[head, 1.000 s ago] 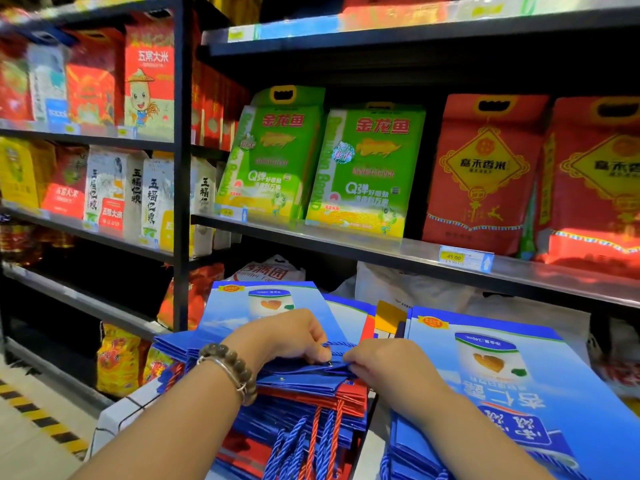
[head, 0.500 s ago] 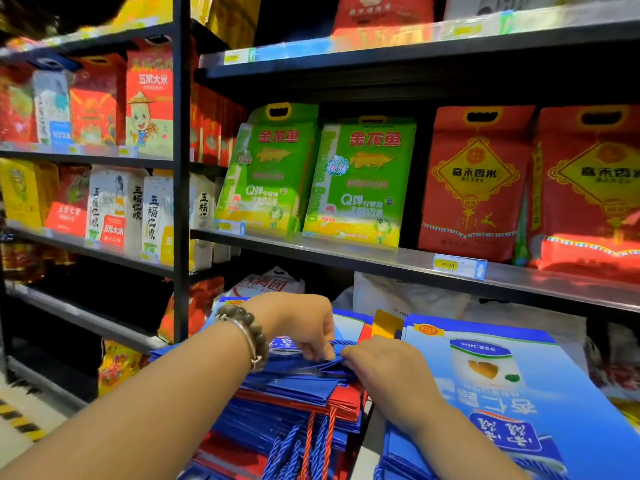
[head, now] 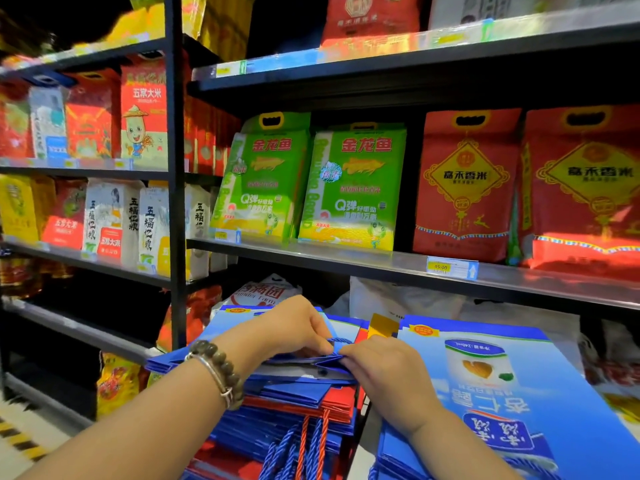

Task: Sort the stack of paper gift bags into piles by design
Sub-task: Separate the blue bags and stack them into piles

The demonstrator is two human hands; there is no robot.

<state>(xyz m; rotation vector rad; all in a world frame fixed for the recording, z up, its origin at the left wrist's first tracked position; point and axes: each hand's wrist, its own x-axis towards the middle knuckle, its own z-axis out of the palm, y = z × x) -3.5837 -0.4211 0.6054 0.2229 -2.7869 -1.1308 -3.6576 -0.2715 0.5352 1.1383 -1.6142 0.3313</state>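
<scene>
Head, left hand [head: 294, 329], right hand [head: 389, 374], pinching bag [head: 311, 362]

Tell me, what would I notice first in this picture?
First, two hands: the left hand and the right hand pinch the top blue gift bag on a blue-and-red stack at the bottom middle. Right of it lies a pile of blue bags showing a can. Above, bright green rice bags and red rice bags stand on the shelf.
</scene>
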